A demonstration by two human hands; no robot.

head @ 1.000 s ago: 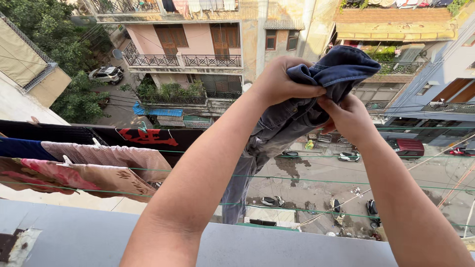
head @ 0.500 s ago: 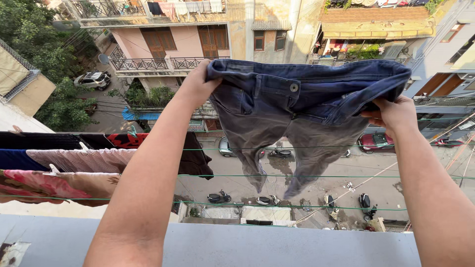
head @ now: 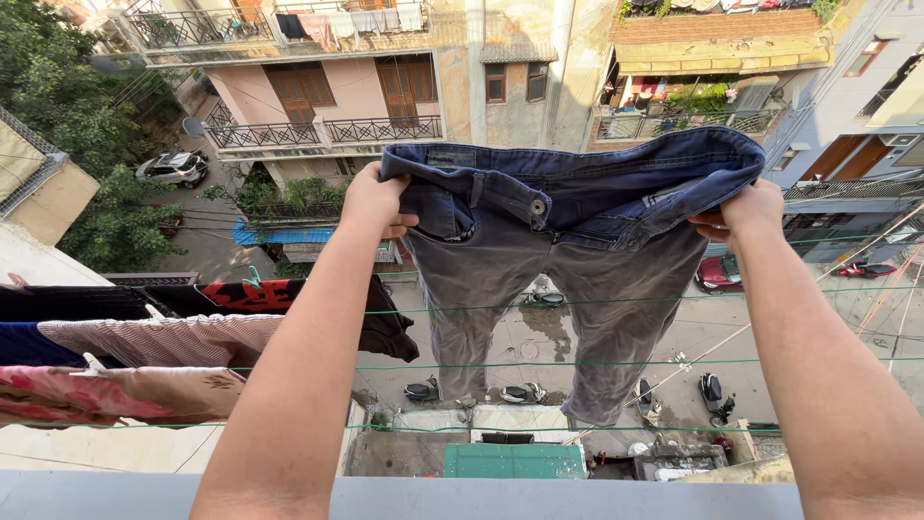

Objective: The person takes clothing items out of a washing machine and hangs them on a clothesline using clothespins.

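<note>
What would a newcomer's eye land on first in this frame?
The dark blue-grey trousers, held spread by the waistband high over a street far below: the left hand grips one end, the right hand the other. Next, the laundry pegged on green clotheslines at lower left, and the pink balconied building opposite.

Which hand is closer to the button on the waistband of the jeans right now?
Left. The left hand grips the waistband just left of the button; the right hand holds the far right end of the jeans, well away from it.
</note>
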